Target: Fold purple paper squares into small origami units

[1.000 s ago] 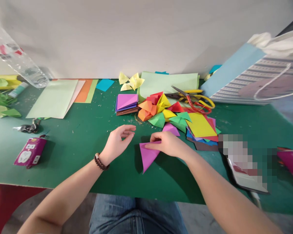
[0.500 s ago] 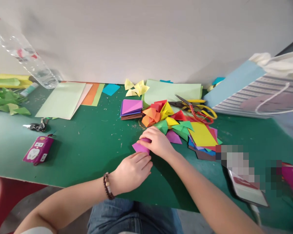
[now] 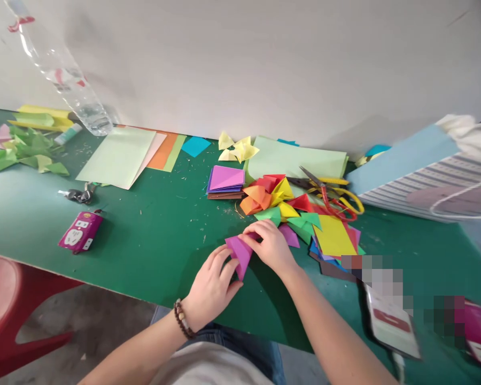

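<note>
A folded purple paper piece (image 3: pixel 239 253) lies on the green table (image 3: pixel 156 240) near its front edge. My left hand (image 3: pixel 212 286) pinches its lower left side, fingers curled around it. My right hand (image 3: pixel 269 246) presses on its upper right part with closed fingers. Just behind my right hand sits a heap of folded coloured paper shapes (image 3: pixel 278 200) in orange, red, yellow and green. A stack of square sheets (image 3: pixel 225 182) with purple on top lies left of the heap.
Scissors (image 3: pixel 332 195) with yellow and red handles lie behind the heap. A yellow square on a paper stack (image 3: pixel 333 235), large pastel sheets (image 3: pixel 122 158), a plastic bottle (image 3: pixel 64 80), a purple pack (image 3: pixel 80 231), keys (image 3: pixel 77 194), a striped paper bag (image 3: pixel 428 171) and a red stool (image 3: pixel 8 310) surround the spot.
My left hand came in from the left and took hold of the purple paper, which is now folded smaller. The view shifted, so everything sits lower and further right.
</note>
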A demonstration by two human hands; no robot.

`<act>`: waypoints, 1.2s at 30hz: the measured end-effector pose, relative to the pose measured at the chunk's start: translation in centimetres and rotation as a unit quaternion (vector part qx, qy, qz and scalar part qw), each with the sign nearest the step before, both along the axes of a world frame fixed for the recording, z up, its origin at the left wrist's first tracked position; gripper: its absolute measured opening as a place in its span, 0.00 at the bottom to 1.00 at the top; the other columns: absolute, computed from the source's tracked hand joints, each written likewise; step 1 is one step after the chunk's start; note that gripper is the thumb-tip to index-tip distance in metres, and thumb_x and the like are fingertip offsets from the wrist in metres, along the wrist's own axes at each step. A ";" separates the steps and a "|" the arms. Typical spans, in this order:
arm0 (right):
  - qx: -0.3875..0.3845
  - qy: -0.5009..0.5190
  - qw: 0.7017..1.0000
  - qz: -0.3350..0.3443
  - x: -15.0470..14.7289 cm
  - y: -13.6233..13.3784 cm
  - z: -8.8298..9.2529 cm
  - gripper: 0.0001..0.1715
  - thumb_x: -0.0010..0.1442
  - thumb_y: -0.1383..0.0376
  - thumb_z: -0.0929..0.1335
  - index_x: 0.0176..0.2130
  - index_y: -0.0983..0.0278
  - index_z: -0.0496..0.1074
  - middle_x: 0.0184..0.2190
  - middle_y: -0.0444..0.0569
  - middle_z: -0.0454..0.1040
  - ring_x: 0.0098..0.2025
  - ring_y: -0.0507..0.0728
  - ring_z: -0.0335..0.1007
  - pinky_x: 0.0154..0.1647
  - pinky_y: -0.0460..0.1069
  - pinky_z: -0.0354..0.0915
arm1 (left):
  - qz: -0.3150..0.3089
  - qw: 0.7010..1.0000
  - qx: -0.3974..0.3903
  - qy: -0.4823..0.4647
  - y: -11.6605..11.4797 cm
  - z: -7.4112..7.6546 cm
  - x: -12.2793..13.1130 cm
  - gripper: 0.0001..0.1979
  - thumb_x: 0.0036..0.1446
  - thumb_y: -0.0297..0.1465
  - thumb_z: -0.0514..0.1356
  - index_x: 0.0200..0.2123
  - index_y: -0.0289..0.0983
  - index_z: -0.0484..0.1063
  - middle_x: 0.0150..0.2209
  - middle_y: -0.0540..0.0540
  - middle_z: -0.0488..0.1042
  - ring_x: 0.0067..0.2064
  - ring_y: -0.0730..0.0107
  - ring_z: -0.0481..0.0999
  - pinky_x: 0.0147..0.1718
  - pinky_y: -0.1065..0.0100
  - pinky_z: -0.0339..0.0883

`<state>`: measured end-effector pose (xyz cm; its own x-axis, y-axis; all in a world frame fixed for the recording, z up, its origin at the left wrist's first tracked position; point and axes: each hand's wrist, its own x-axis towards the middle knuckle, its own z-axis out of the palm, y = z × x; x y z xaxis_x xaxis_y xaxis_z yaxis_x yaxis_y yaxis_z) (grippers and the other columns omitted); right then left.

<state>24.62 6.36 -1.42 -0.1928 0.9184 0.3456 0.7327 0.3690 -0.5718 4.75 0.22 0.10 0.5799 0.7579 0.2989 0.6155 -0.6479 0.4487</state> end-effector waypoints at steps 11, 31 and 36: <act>-0.035 0.052 0.993 0.095 -0.6 0.1 0.4 0.09 0.63 0.60 0.67 0.33 0.60 0.73 0.30 0.47 0.72 0.41 0.59 0.64 0.46 0.55 0.64 | 0.000 0.997 -0.051 0.052 -1.6 -0.5 -0.6 0.14 0.60 0.31 0.59 0.48 0.35 0.68 0.53 0.41 0.71 0.61 0.56 0.66 0.62 0.51 0.60; -0.049 -0.141 0.982 0.115 -2.3 1.1 0.8 0.15 0.62 0.59 0.68 0.25 0.61 0.66 0.26 0.46 0.71 0.35 0.57 0.63 0.39 0.51 0.59 | 0.060 0.996 -0.047 0.053 -2.7 -0.1 -0.6 0.31 0.58 0.40 0.60 0.60 0.33 0.57 0.61 0.34 0.62 0.60 0.51 0.65 0.59 0.50 0.61; -0.050 -0.148 0.980 0.120 -2.5 1.2 0.9 0.16 0.62 0.59 0.68 0.25 0.61 0.66 0.24 0.46 0.70 0.34 0.57 0.64 0.38 0.51 0.59 | 0.060 0.994 -0.054 0.071 -2.8 -0.5 -0.7 0.31 0.60 0.43 0.58 0.61 0.33 0.58 0.62 0.36 0.62 0.63 0.49 0.61 0.60 0.50 0.60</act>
<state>22.14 7.59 -0.51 -0.4860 0.8607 0.1519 0.7707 0.5040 -0.3899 4.01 -2.58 -0.38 0.5144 0.8472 0.1331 0.7474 -0.5190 0.4148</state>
